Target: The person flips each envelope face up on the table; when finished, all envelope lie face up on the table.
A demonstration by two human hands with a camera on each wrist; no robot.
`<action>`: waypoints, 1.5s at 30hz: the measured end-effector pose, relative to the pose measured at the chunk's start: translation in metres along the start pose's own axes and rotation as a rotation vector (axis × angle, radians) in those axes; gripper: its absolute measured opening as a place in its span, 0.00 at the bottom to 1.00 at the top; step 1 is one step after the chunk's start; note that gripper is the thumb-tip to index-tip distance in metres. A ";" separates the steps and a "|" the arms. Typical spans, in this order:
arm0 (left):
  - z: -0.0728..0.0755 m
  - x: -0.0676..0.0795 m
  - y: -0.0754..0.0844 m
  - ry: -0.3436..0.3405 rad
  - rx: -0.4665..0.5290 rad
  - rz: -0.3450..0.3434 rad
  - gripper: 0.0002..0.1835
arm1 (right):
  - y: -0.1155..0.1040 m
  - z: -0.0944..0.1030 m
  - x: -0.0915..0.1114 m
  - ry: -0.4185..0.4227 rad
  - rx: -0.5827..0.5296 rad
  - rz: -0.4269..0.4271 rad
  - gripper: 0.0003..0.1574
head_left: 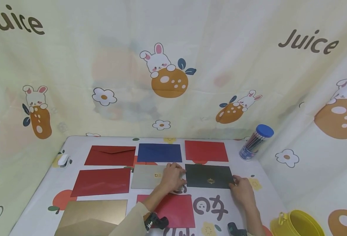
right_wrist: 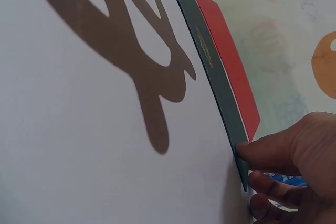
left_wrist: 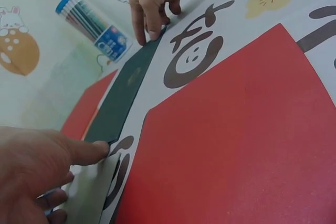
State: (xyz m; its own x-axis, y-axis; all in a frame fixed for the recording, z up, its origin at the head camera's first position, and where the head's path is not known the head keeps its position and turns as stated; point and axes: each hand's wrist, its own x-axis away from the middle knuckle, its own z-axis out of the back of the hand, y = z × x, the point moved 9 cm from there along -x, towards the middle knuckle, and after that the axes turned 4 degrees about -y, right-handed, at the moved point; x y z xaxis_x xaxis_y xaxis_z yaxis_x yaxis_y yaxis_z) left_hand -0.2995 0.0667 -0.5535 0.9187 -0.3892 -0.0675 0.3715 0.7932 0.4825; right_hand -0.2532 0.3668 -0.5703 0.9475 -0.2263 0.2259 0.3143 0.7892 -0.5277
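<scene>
A dark green envelope (head_left: 209, 176) with a small gold emblem lies between my hands. My left hand (head_left: 172, 177) is at its left end, over a pale grey-beige envelope (head_left: 145, 177). In the left wrist view the thumb (left_wrist: 92, 152) stretches straight to the green envelope's corner, and the other fingers hang loosely over the pale one. My right hand (head_left: 244, 191) pinches the green envelope's right end. The right wrist view shows that thumb (right_wrist: 268, 153) on the envelope near its corner, with fingers bent beside the edge.
Around them lie a blue envelope (head_left: 159, 153), several red ones, including one at the back right (head_left: 206, 151), a pinkish-red one (head_left: 176, 211) and a gold one (head_left: 93, 214). A blue-lidded pencil tub (head_left: 254, 144), a yellow bucket (head_left: 304, 224) and a white gadget (head_left: 63, 160) stand near the edges.
</scene>
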 end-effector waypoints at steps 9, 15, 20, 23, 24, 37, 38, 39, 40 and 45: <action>-0.002 0.003 -0.007 0.002 0.062 0.025 0.25 | -0.003 0.003 0.003 0.020 0.006 0.010 0.31; 0.006 -0.011 -0.016 0.041 0.236 0.092 0.30 | -0.014 0.010 -0.019 0.057 -0.069 0.041 0.30; 0.004 -0.033 -0.022 0.059 0.400 0.174 0.33 | -0.021 0.014 -0.056 0.109 -0.104 0.059 0.29; -0.002 -0.042 -0.021 0.051 0.498 0.204 0.34 | -0.023 0.017 -0.073 0.134 -0.116 0.045 0.29; -0.004 -0.044 -0.020 0.047 0.524 0.208 0.34 | -0.023 0.018 -0.078 0.135 -0.125 0.037 0.29; -0.016 -0.056 -0.015 -0.023 0.751 0.225 0.41 | -0.037 0.014 -0.102 0.080 -0.153 0.051 0.33; -0.017 -0.056 -0.015 -0.030 0.754 0.227 0.41 | -0.037 0.013 -0.103 0.081 -0.155 0.053 0.32; -0.017 -0.056 -0.015 -0.037 0.760 0.228 0.41 | -0.037 0.012 -0.103 0.082 -0.161 0.052 0.32; -0.017 -0.056 -0.015 -0.039 0.773 0.228 0.41 | -0.037 0.012 -0.103 0.083 -0.160 0.054 0.32; -0.014 -0.056 -0.018 -0.025 0.864 0.240 0.39 | -0.034 0.013 -0.103 0.095 -0.121 0.034 0.31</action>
State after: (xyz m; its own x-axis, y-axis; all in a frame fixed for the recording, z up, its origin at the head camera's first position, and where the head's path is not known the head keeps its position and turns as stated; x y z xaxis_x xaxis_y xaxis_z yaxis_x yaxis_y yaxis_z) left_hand -0.3557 0.0807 -0.5706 0.9516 -0.2765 0.1341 -0.0702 0.2290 0.9709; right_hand -0.3618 0.3713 -0.5648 0.9573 -0.2578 0.1308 0.2811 0.7243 -0.6296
